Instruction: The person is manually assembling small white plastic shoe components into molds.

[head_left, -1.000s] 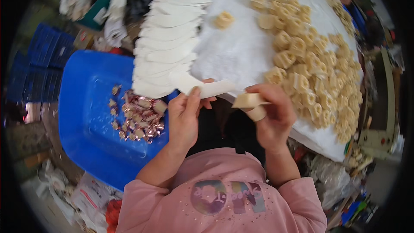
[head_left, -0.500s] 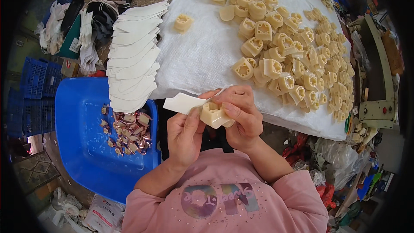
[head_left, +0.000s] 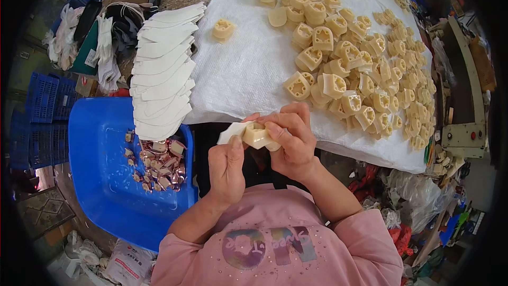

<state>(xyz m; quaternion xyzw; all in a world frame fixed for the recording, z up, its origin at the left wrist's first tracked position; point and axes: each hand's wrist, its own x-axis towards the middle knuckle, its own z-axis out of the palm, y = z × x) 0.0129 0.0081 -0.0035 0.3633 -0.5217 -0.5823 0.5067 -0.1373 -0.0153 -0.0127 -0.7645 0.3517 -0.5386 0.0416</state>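
Observation:
Between both hands, just off the near edge of the white-covered table, is a cream plastic shoe heel (head_left: 257,136), D-shaped with a hollow top. A white strip (head_left: 230,133) lies against its left and far side, its loose end sticking out to the left. My left hand (head_left: 227,169) is closed on the heel and strip, thumb pressed to the heel's left side. My right hand (head_left: 294,140) grips the heel from the right with fingers bent over it. The strip's other end is hidden by my fingers.
Overlapping white strips (head_left: 163,74) hang over the table's left edge. Many cream heels (head_left: 344,69) cover the white sheet (head_left: 238,74); one lone heel (head_left: 224,30) sits apart. A blue tub (head_left: 106,180) with copper-coloured pieces (head_left: 161,165) stands left; plastic bags (head_left: 418,196) lie lower right.
The strip's loose left end has come in closer to the heel and shows shorter. My right hand has shifted slightly left, its fingers more curled; the heel has turned a little.

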